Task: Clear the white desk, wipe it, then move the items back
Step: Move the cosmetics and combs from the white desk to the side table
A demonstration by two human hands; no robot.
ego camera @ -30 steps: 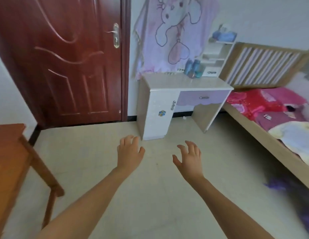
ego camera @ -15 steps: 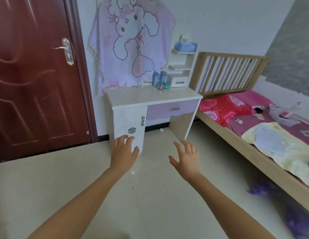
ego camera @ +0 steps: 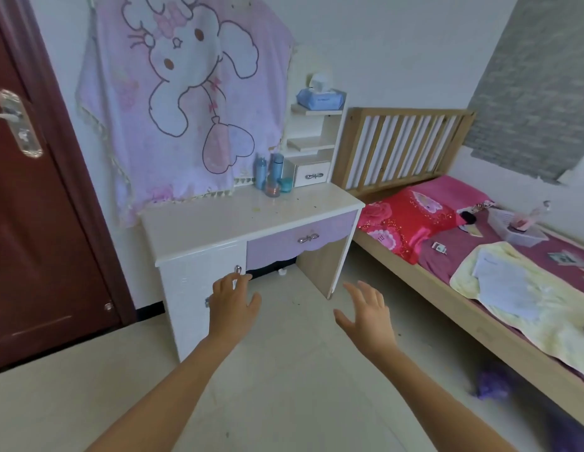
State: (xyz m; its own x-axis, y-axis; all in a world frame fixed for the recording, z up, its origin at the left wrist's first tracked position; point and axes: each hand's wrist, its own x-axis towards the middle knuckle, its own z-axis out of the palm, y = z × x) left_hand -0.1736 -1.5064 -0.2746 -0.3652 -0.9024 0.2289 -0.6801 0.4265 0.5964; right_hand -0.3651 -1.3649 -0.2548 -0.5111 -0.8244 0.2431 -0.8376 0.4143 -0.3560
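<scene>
The white desk point(ego camera: 219, 223) stands against the wall, between a dark red door point(ego camera: 39, 256) and a wooden bed point(ego camera: 408, 112). Its things are gathered at the back right of the top. Two blue bottles point(ego camera: 260, 172), a pinkish jar point(ego camera: 272, 189) and a teal jar point(ego camera: 286, 184) stand close together, just beside a small white shelf unit point(ego camera: 312, 174) with a blue tissue pack point(ego camera: 320, 99) on top. Specks and a yellowish stain point(ego camera: 258, 209) mark the desk in front of the jars. A pink rabbit cloth point(ego camera: 186, 102) hangs behind, its fringe reaching the rear edge.

Both arms reach forward, low before the desk. The left grip point(ego camera: 233, 306) is released — fingers loosely spread in front of the white cabinet door, holding nothing. The right grip point(ego camera: 369, 316) is released too — fingers straight, above the floor by the knee opening.
</scene>
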